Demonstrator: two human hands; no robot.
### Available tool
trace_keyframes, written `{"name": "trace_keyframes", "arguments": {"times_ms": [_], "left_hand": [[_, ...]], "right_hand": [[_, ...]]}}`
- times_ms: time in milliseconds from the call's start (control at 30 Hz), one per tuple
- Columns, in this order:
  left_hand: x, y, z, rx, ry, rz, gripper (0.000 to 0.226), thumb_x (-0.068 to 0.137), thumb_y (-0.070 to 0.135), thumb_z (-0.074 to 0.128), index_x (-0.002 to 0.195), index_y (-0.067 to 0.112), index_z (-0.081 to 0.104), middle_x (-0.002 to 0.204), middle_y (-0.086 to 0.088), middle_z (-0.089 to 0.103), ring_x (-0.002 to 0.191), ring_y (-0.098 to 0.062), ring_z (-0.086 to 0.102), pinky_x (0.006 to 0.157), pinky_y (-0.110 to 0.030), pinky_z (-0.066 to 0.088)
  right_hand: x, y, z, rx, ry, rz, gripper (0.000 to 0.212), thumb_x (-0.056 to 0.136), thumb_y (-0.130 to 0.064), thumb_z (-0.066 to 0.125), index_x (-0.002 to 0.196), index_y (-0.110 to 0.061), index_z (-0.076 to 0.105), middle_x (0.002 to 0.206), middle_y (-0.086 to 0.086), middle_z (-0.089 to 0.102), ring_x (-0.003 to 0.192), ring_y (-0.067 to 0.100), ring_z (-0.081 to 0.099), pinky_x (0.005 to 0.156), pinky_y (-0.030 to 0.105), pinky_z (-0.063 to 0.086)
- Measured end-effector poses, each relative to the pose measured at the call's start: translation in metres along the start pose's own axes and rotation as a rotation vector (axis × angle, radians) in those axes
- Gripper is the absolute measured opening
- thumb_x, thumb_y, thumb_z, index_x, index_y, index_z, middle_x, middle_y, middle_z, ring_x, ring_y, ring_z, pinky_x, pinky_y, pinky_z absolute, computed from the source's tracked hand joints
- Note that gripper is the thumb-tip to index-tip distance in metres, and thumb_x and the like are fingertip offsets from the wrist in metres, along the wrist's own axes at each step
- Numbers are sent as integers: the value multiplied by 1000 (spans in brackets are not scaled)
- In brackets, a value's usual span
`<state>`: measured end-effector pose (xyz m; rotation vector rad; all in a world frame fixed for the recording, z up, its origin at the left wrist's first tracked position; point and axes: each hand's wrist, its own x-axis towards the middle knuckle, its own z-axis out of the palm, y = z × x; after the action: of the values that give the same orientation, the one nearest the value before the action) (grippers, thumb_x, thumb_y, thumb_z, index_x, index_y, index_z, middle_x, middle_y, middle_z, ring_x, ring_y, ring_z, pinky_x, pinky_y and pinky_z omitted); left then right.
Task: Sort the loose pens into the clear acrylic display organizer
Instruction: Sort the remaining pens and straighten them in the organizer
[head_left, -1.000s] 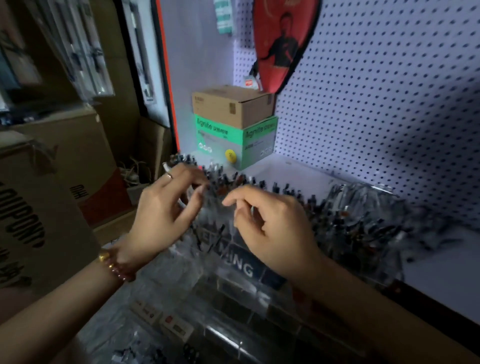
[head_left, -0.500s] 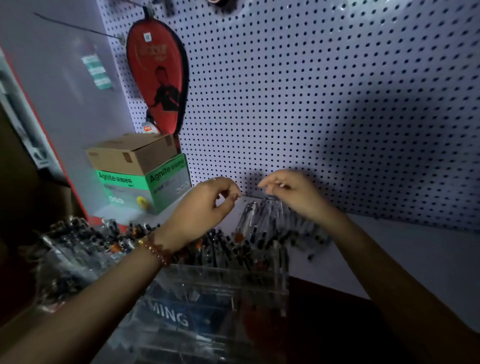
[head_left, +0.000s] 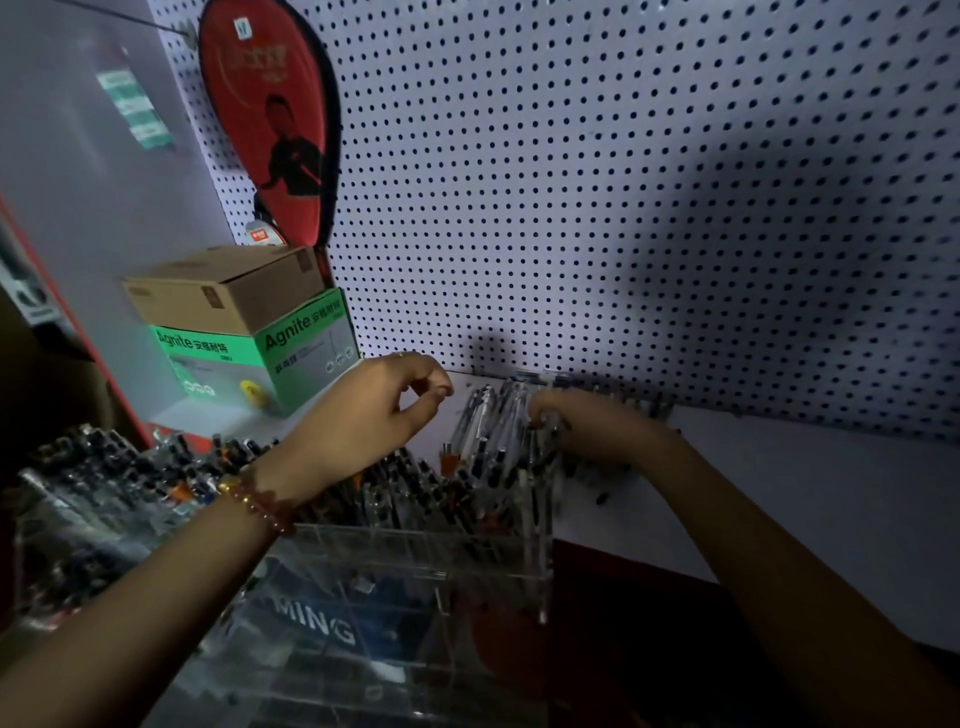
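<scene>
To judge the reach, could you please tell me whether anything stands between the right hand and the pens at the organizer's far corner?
Nothing visible does. The right hand is right at the pens in the far right corner of the acrylic organizer; the left hand is off to their left, apart.

Red/blk case (head_left: 270, 119), green box (head_left: 306, 353), brown box (head_left: 234, 296), wht dotted pegboard (head_left: 623, 182).

Single head-worn view, close, tilted forward and down over organizer (head_left: 415, 566) toward pegboard (head_left: 623, 208).

The white tabletop (head_left: 779, 493) carries the clear acrylic organizer (head_left: 415, 561), loose pens (head_left: 602, 500) and 1 green box (head_left: 291, 364).
</scene>
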<state>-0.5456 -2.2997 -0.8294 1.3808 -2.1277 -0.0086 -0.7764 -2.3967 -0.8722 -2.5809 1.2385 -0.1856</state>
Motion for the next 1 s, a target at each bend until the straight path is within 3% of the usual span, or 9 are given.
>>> {"name": "trace_keyframes", "arguments": {"times_ms": [100, 200, 300, 467, 567, 667, 800, 900, 1000], "left_hand": [[-1, 0, 0, 6, 17, -2, 10, 93, 17, 56, 94, 23, 64, 91, 10, 64, 86, 1, 56, 71, -13, 39], [-1, 2, -2, 10, 66, -3, 10, 93, 16, 56, 96, 19, 66, 95, 7, 66, 87, -2, 58, 69, -7, 37], [-1, 8, -7, -54, 146, -26, 11, 94, 17, 56, 99, 19, 65, 100, 8, 66, 93, 2, 58, 77, -9, 40], [-6, 38, -31, -684, 171, -323, 36, 96, 33, 42, 117, 11, 61, 107, 0, 69, 102, -9, 64, 92, -26, 50], [-20, 55, -47, -1167, 147, -460, 50, 87, 46, 39, 110, 8, 60, 101, -9, 72, 95, -16, 68, 84, -30, 55], [-39, 56, -61, -1346, 225, -454, 35, 95, 32, 37, 108, 7, 58, 99, -8, 73, 94, -16, 70, 75, -24, 57], [-55, 46, -74, -1418, 322, -398, 20, 94, 19, 40, 98, 9, 57, 75, 2, 66, 72, -11, 67, 71, -22, 57], [-65, 37, -83, -1360, 379, -307, 18, 92, 13, 40, 101, 11, 56, 72, 2, 57, 66, -10, 59, 69, -23, 55], [-80, 21, -91, -1355, 410, -260, 15, 94, 7, 40, 101, 14, 52, 73, 2, 52, 64, -11, 52, 62, -23, 51]], "right_hand": [[-6, 2, 3, 30, 155, -29, 21, 99, -9, 37, 92, -26, 47, 78, -8, 43, 64, 12, 42, 57, 32, 34], [-14, -7, -1, 24, 378, -43, 15, 101, -18, 34, 96, -18, 49, 89, 2, 52, 75, 25, 53, 64, 40, 44], [-21, -34, -21, 102, 539, -187, 10, 101, -25, 39, 93, -24, 44, 83, -10, 53, 71, 13, 54, 61, 35, 45], [-46, -111, -35, 210, 715, -459, 5, 98, -27, 46, 97, -23, 47, 68, -19, 42, 52, -4, 42, 45, 11, 28], [-59, -155, -22, 123, 701, -617, 11, 93, -33, 44, 98, -23, 43, 84, -11, 48, 59, 0, 39, 51, 12, 33], [-61, -175, -9, 123, 595, -659, 15, 90, -18, 49, 100, -23, 38, 88, -11, 40, 64, 2, 33, 47, 16, 30], [-58, -182, -2, 91, 426, -638, 49, 82, 9, 45, 116, -25, 41, 95, -11, 38, 58, -5, 36, 45, 17, 22], [-56, -190, 7, 176, 417, -596, 60, 85, 4, 44, 129, -35, 28, 84, -18, 41, 49, 2, 39, 43, 19, 28], [-51, -197, 17, 411, 537, -525, 51, 86, -12, 42, 128, -35, 25, 91, -16, 50, 59, 7, 49, 52, 31, 43]]}}
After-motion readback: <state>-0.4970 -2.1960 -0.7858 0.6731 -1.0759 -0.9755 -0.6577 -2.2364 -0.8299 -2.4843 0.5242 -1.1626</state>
